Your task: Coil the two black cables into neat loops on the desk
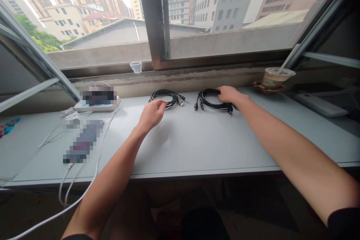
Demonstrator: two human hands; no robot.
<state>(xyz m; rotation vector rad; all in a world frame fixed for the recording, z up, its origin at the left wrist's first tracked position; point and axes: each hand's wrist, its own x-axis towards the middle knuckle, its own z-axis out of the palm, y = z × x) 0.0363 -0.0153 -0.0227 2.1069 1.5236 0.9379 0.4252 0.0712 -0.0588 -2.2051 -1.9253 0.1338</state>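
Observation:
Two coils of black cable lie side by side at the back of the grey table. My left hand [152,113] is in front of the left coil [166,93], with its fingers curled and pinched together. It covers part of that coil, and what the fingertips hold, if anything, is hidden. A metal plug shows at this coil's right side. At the right coil [209,98], my right hand [228,94] has its fingers closed on the cable's upper right edge. Several black connectors stick out along the front of this coil.
On the left, a power strip [97,108], a blurred phone-like device [83,141] and white cords [98,161] occupy the table [182,150]. A drink cup [277,78] with a straw stands back right, near a pale flat device [320,105]. A plastic cup [136,67] sits on the sill.

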